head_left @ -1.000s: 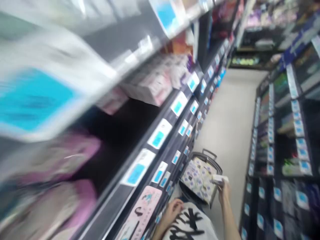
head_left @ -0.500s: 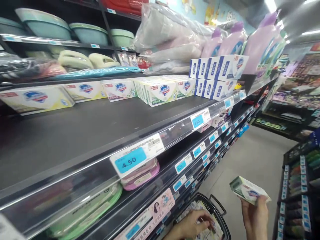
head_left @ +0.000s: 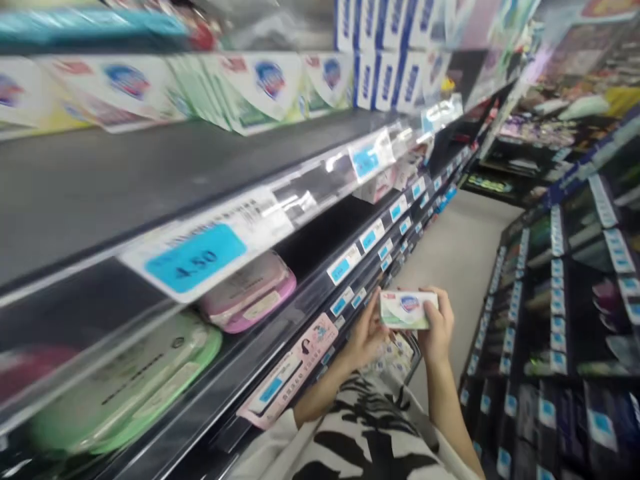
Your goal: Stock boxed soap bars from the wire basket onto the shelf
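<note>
A white and green boxed bar of soap (head_left: 407, 311) is held level, its printed front turned towards me. My right hand (head_left: 439, 327) is closed on the box's right end, thumb across the front. At the left end, the fingers of my left hand (head_left: 366, 337) are against the box's edge, partly hidden behind it. Below both hands a basket (head_left: 414, 357) shows in part, with packaged goods in it. Similar soap boxes (head_left: 265, 93) stand in a row on the upper shelf to the left.
The shelf edge (head_left: 310, 193) with price tags runs diagonally beside my left arm. Blue and white boxes (head_left: 383, 80) are stacked farther along it. Pink and green plastic containers (head_left: 145, 387) sit one level below. Another rack (head_left: 555, 300) lines the aisle's right side.
The view has turned down and right. My right hand has brought the soap box in towards my left hand and turned its front to me. My left hand has risen from the basket to the box.
</note>
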### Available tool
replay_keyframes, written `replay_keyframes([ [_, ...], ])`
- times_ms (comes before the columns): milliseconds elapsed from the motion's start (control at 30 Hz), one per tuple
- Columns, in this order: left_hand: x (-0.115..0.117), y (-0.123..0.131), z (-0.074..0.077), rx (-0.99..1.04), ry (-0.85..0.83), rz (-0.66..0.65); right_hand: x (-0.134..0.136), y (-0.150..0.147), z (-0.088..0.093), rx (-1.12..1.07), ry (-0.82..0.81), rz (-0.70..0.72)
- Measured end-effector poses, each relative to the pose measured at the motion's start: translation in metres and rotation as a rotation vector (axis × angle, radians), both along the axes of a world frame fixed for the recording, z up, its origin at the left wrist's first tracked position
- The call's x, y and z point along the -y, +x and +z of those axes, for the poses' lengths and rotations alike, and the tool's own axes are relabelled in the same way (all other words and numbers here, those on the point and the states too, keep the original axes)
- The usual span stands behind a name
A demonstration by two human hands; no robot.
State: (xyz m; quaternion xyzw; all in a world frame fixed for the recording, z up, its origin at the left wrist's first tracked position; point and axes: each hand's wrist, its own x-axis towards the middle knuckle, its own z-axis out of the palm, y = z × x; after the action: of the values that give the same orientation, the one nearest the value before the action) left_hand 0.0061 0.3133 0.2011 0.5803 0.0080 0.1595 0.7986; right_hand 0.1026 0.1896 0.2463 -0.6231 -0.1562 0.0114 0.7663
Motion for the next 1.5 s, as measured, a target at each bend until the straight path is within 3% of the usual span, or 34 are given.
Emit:
replay_keyframes([
  [100, -0.001, -0.004, -0.002, -0.002, 0.026, 0.044, -0.001, -0.011, 0.001, 0.061, 0.040, -0.022],
  [333, -0.001, -0.009, -0.007, 0.001, 0.014, -0.071, 0.000, -0.021, 0.008, 0.205, -0.025, -0.240],
  [467, -0.001, -0.007, -0.008, -0.010, -0.001, -0.123, -0.002, -0.019, 0.003, 0.182, -0.005, -0.253],
  [667, -0.006, -0.010, -0.010, -0.022, 0.028, -0.086, -0.006, -0.017, -0.005, 0.129, 0.024, -0.206],
  [833, -0.008, -0.011, -0.009, -0.027, 0.206, 0.120, 0.004, -0.017, -0.009, 0.245, -0.211, -0.251],
  [900, -0.006, -0.008, -0.010, -0.053, 0.188, 0.119, 0.010, -0.016, -0.008, 0.317, -0.358, -0.245],
  [1067, 0.002, 0.001, -0.011, -0.061, -0.068, -0.070, 0.019, -0.011, -0.002, 0.428, -0.543, -0.146],
  [1200, 0.008, 0.005, -0.010, -0.091, -0.327, -0.172, 0.020, -0.012, -0.002, 0.444, -0.632, 0.170],
  [1267, 0.009, 0.005, -0.008, -0.138, -0.467, -0.183, 0.020, -0.012, -0.002, 0.452, -0.664, 0.249],
  [1500, 0.012, -0.006, 0.000, -0.228, -0.900, -0.347, 0.017, -0.010, 0.005, 0.693, -0.745, 0.166],
])
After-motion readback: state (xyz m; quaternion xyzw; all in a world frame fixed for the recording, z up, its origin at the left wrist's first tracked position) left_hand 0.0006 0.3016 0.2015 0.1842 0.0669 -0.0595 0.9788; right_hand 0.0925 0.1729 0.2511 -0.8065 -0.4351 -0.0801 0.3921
